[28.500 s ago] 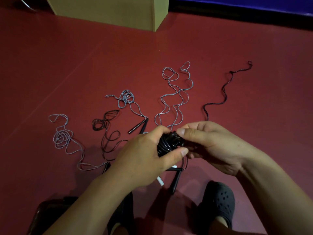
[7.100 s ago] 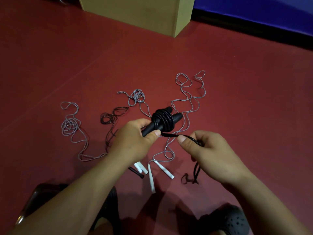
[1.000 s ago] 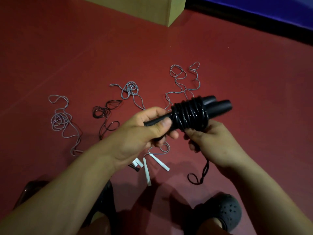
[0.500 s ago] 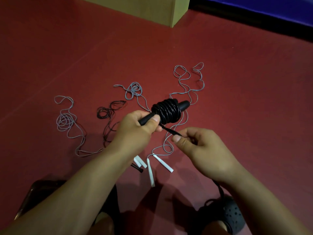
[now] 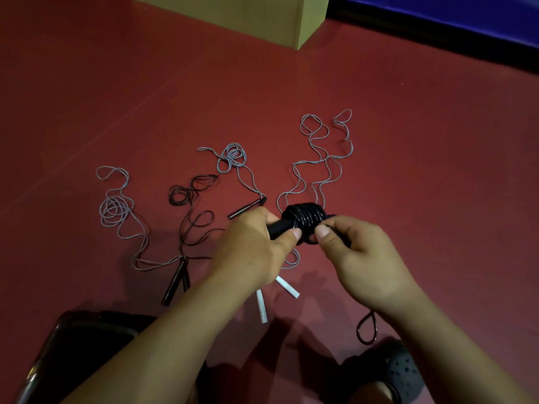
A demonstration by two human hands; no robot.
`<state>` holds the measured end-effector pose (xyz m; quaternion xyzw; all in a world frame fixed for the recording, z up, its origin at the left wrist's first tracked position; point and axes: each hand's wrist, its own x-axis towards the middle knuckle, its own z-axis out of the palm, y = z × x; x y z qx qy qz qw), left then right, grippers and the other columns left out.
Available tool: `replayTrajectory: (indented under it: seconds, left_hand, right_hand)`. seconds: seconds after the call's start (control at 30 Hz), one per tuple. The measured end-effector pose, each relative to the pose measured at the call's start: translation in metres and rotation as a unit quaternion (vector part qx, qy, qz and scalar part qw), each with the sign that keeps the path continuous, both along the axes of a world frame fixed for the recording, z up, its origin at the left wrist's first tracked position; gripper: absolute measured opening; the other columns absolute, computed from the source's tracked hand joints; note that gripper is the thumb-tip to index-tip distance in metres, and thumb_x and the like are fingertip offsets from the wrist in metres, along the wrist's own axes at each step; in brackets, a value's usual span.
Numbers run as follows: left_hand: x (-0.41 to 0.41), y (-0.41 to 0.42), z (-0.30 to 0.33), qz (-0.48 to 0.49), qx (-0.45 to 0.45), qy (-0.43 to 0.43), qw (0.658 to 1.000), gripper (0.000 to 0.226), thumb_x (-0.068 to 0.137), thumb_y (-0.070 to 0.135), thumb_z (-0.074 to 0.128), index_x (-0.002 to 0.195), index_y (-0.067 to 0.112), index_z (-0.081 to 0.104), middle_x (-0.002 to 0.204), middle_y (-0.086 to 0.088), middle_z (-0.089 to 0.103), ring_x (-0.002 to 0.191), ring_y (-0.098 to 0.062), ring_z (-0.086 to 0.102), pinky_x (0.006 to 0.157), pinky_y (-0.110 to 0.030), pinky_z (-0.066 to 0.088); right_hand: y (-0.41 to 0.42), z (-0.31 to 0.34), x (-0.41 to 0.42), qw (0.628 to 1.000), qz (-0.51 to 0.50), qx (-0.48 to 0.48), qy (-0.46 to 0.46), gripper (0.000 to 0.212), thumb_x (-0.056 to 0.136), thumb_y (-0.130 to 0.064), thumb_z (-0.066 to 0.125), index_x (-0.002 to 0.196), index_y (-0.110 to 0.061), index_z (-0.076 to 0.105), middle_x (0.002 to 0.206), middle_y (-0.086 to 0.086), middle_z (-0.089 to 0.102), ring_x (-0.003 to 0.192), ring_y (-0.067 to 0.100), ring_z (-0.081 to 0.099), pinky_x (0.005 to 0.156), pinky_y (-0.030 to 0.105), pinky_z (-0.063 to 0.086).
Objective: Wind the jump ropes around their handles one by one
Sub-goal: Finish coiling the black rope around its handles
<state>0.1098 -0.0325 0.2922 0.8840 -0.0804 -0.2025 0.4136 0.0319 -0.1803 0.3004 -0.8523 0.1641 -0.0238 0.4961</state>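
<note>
The red floor (image 5: 423,170) carries all loose material. A tan box (image 5: 233,16) stands far ahead of both hands. Four unwound ropes lie spread ahead of and outboard of the left hand: two grey ropes (image 5: 116,205) (image 5: 233,158), one thin black rope (image 5: 189,196), and a long grey rope with white handles (image 5: 318,170) running ahead of the hands and back beneath them.

The left hand (image 5: 250,252) is clenched round the black handles (image 5: 281,227), thumb pressed along the shaft. The black coil (image 5: 306,223) sits on the handles directly between the two hands. The right hand (image 5: 361,258) pinches the free black strand between thumb and forefinger, hard against the coil. The remaining tail loop (image 5: 366,329) hangs below the right wrist, above a dark shoe (image 5: 393,374).

Probable faults from this state:
- Tension loss. If the right-hand pinch slackens, the springy turns can unwind off the handles.
- Coil slip. The turns are stacked near the far end of the handles; a loose final turn could slide off that end.
- Unsecured tail. If the short end is not tucked under a turn, the bundle will likely open when set down.

Change against half a second earlier: the right hand has closed in from a position apart from the coil to touching it, and the taut strand formerly visible between the hands is no longer exposed. The left-hand grasp is unchanged.
</note>
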Motion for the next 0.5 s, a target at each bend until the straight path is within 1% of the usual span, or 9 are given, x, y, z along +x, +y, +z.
replayTrajectory:
  seconds: [0.03,0.07,0.13,0.17,0.2,0.27,0.37,0.43,0.5]
  left_hand:
    - [0.0002,0.0000,0.0012,-0.011,-0.001,0.000,1.000,0.019,0.087,0.038,0.071,0.088,0.022,0.062,0.065,0.008,0.057,0.055,-0.009,0.049,0.053,-0.025,0.035]
    - [0.0006,0.0003,0.0024,-0.021,-0.002,-0.001,1.000,0.018,0.087,0.037,0.071,0.088,0.021,0.062,0.064,0.008,0.056,0.053,-0.008,0.048,0.051,-0.024,0.033]
    - [0.0015,0.0015,0.0035,-0.040,-0.008,0.004,0.999,0.017,0.087,0.033,0.072,0.087,0.020,0.062,0.060,0.008,0.053,0.046,-0.005,0.043,0.046,-0.020,0.031]
    - [0.0017,0.0021,0.0033,-0.050,-0.012,0.011,0.999,0.017,0.086,0.031,0.073,0.085,0.018,0.062,0.058,0.008,0.052,0.043,-0.003,0.041,0.045,-0.018,0.030]
    - [0.0018,0.0027,0.0030,-0.058,-0.016,0.019,0.998,0.017,0.085,0.029,0.074,0.082,0.018,0.062,0.055,0.008,0.051,0.040,-0.003,0.040,0.045,-0.019,0.031]
    - [0.0019,0.0046,0.0023,-0.076,-0.016,0.035,0.996,0.017,0.084,0.027,0.075,0.078,0.017,0.063,0.054,0.007,0.051,0.039,-0.004,0.039,0.048,-0.022,0.033]
    - [0.0025,0.0074,0.0030,-0.109,-0.013,0.031,0.993,0.013,0.085,0.027,0.073,0.079,0.020,0.065,0.057,0.003,0.055,0.044,-0.009,0.044,0.051,-0.025,0.036]
    - [0.0025,0.0086,0.0047,-0.131,-0.010,0.022,0.991,0.011,0.087,0.028,0.071,0.079,0.022,0.065,0.057,0.005,0.056,0.046,-0.009,0.045,0.052,-0.026,0.038]
    - [0.0023,0.0082,0.0057,-0.154,-0.009,0.023,0.988,0.010,0.089,0.029,0.068,0.082,0.022,0.065,0.058,0.005,0.058,0.049,-0.013,0.050,0.054,-0.031,0.043]
  right_hand:
    - [-0.0012,-0.0005,-0.0003,1.000,-0.001,-0.015,-0.003,0.021,0.097,-0.025,0.055,0.082,-0.032,0.069,0.083,-0.006,0.072,0.081,0.012,0.066,0.077,0.033,0.052]
    - [-0.0017,-0.0006,-0.0009,0.999,0.001,-0.031,-0.008,0.021,0.097,-0.026,0.056,0.082,-0.033,0.068,0.083,-0.010,0.072,0.082,0.007,0.066,0.076,0.029,0.051]
    - [-0.0016,0.0007,-0.0020,0.998,0.001,-0.064,-0.014,0.018,0.095,-0.027,0.058,0.081,-0.034,0.068,0.080,-0.019,0.071,0.078,-0.004,0.064,0.068,0.013,0.046]
    - [-0.0020,0.0012,-0.0025,0.997,-0.007,-0.079,-0.013,0.016,0.093,-0.028,0.061,0.079,-0.034,0.067,0.076,-0.021,0.069,0.074,-0.006,0.062,0.063,0.008,0.042]
    - [-0.0029,0.0013,-0.0029,0.995,-0.019,-0.093,-0.011,0.015,0.091,-0.030,0.065,0.076,-0.032,0.067,0.071,-0.019,0.068,0.069,-0.006,0.060,0.058,0.008,0.040]
    - [-0.0054,0.0008,-0.0028,0.992,-0.048,-0.118,-0.001,0.020,0.084,-0.038,0.070,0.071,-0.025,0.066,0.060,-0.009,0.064,0.063,0.002,0.056,0.052,0.014,0.038]
    - [-0.0097,-0.0006,-0.0022,0.986,-0.079,-0.143,0.020,0.044,0.073,-0.057,0.070,0.066,-0.013,0.063,0.055,0.002,0.059,0.061,0.016,0.052,0.052,0.029,0.036]
    - [-0.0097,0.0020,-0.0019,0.987,-0.090,-0.134,0.016,0.047,0.070,-0.058,0.071,0.063,-0.013,0.062,0.054,0.002,0.059,0.059,0.016,0.052,0.051,0.030,0.036]
    - [-0.0086,0.0059,-0.0018,0.989,-0.093,-0.111,0.012,0.041,0.069,-0.054,0.076,0.061,-0.016,0.062,0.053,-0.001,0.060,0.053,0.012,0.051,0.047,0.024,0.036]
